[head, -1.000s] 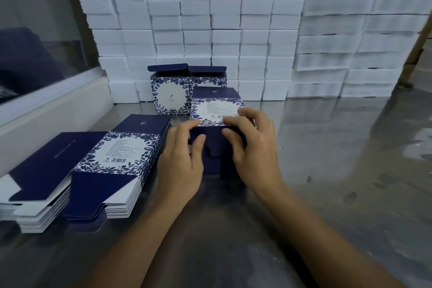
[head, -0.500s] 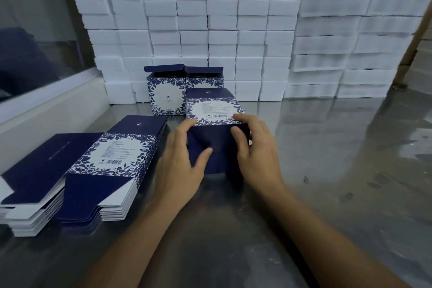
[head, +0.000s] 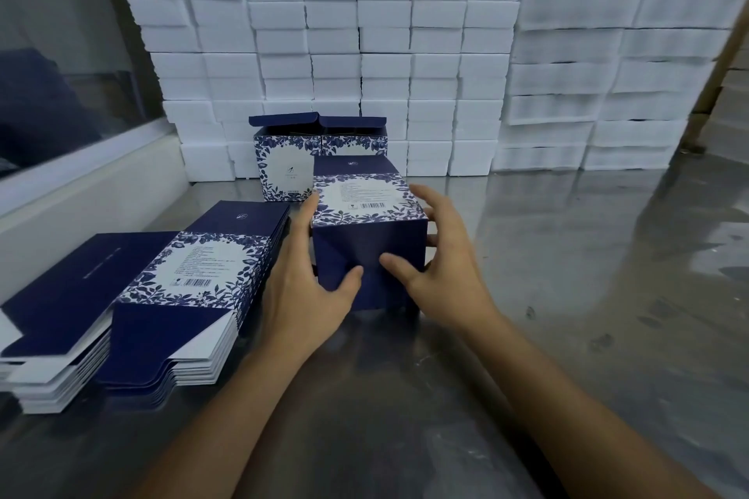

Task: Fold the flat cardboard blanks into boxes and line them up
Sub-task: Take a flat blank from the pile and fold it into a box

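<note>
Both hands hold a navy floral-printed cardboard box (head: 367,231). The left hand (head: 302,288) grips its side; the right hand (head: 446,271) pinches its near face

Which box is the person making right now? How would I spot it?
Find the wall of white foam blocks at the back of the metal table. Two finished blue flowery boxes stand before it, lids up. The box being folded lies on its side nearer, barcode panel upward, between left hand and right hand.
</note>
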Available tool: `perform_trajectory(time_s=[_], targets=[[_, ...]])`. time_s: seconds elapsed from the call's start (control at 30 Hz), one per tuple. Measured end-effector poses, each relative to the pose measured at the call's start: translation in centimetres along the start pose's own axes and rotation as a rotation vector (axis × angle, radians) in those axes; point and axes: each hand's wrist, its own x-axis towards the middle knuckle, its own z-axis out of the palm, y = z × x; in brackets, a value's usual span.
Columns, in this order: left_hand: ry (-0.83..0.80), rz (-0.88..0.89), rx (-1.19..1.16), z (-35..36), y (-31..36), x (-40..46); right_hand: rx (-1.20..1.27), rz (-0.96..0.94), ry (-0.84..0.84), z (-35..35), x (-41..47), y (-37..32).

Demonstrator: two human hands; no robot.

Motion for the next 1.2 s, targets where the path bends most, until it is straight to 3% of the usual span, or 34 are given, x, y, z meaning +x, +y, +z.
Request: perform_trajectory(time_s=[0.07,0.27,0.4,0.6,1.03,1.2], targets=[[0.023,0.003,0.033,0.0,0.2,-0.1,-0.117,-0.016,0.008,0.1,-0.1,0.2],[0.111,0.005,0.057,0.2,0.3,-0.1,-0.146,-0.073,0.144,0.7,-0.4,0.2],[0.091,-0.039,0.038,0.1,0.5,0.0,-0.048,-0.062,0.108,0.9,-0.5,0.3],[0.055,-0.059,-0.238,-0.1,0.9,-0.3,0.152,-0.056,0.196,0.6,-0.4,-0.6],[0.139,-0.047,-0.119,-0.1,0.1,0.3,0.145,0.113,0.176,0.6,-0.2,1.1],[0.078,-0.177,-0.205,-0.1,0.3,0.3,0.129,0.183,0.158,0.5,-0.2,1.4]])
